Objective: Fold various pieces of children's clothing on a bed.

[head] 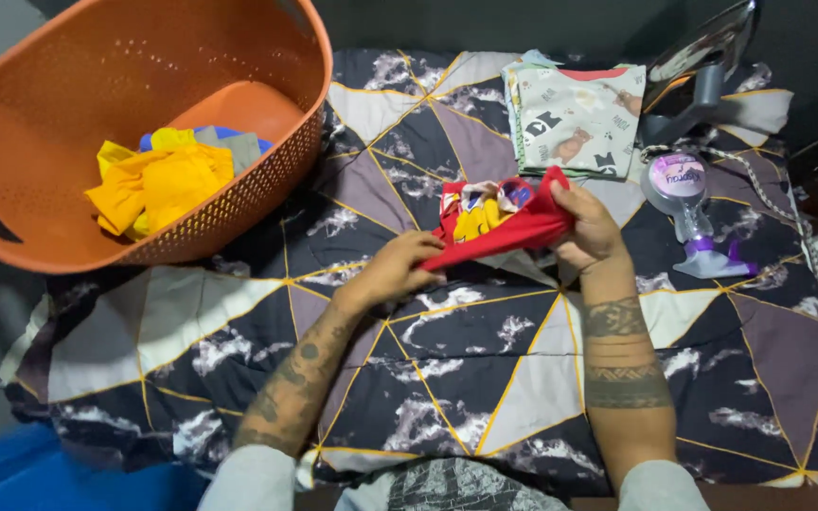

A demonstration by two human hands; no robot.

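A small red garment (pixel 499 227) with a colourful print is held bunched above a dark patterned cloth (pixel 485 360) with yellow lines. My left hand (pixel 398 270) grips its lower left edge. My right hand (pixel 587 227) pinches its right end, fingers curled around the fabric. Both forearms reach in from the bottom of the view.
An orange perforated basket (pixel 267 180) at the upper left holds yellow (pixel 158 185) and blue clothes. A folded stack of pale printed garments (pixel 579 118) lies at the back. A purple spray bottle (pixel 684 203) lies on its side at the right, next to an iron (pixel 702 52) and its cord.
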